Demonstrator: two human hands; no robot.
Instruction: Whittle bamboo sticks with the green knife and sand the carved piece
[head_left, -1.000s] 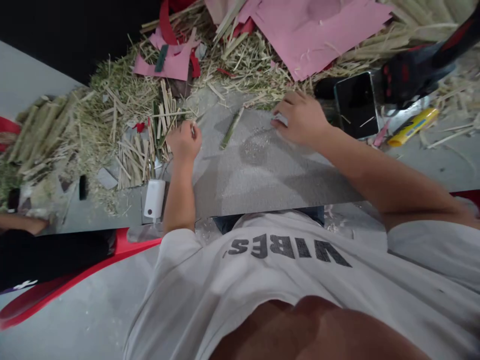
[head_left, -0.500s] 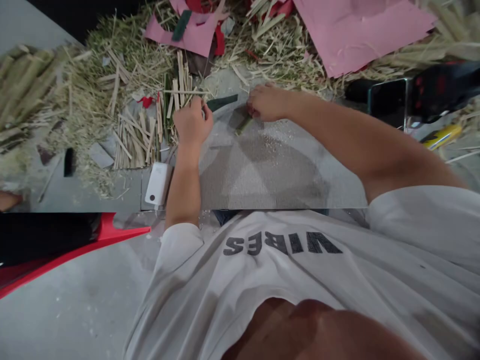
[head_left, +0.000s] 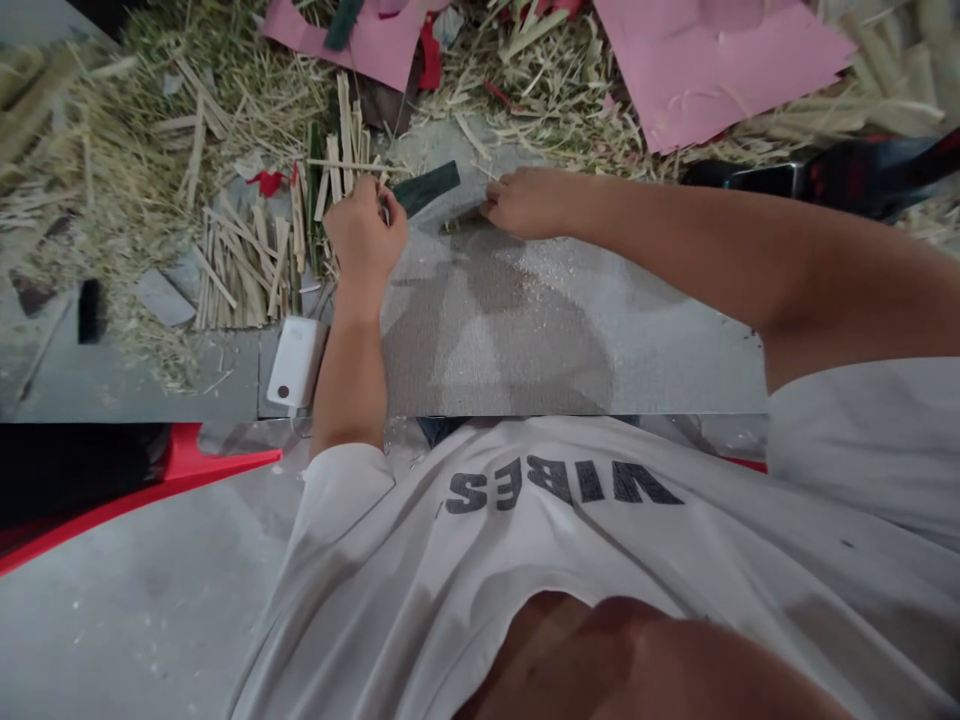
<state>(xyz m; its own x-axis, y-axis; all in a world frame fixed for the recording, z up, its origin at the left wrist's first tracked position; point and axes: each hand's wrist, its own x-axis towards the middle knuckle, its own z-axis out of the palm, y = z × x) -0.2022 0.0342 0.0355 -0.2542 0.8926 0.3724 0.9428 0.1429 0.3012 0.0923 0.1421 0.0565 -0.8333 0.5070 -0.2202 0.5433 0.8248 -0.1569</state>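
My left hand (head_left: 366, 232) is closed, fingers curled and thumb bent in, beside a pile of thin pale sticks (head_left: 346, 140). Whatever those fingers pinch is hidden. A dark green flat strip (head_left: 431, 187) reaches out to the right from beside the thumb; whether the hand grips it is unclear. My right hand (head_left: 523, 205) lies low over the grey work surface (head_left: 510, 350), fingers bent down around one end of a short greenish stick (head_left: 461, 226). Part of that stick is covered by the fingers. Pale dust is sprinkled below the right hand.
A white power bank (head_left: 298, 362) with a cable lies by my left forearm. Further left is a bundle of short sticks (head_left: 240, 265). Shavings (head_left: 135, 190) heap along the back and left, with pink sheets (head_left: 720, 70). A dark power tool (head_left: 855, 170) lies beyond my right arm.
The view has shifted slightly, so most things sit further left and higher. The greenish stick at my right hand has turned to lie flatter, pointing left. My left hand keeps its curled pose.
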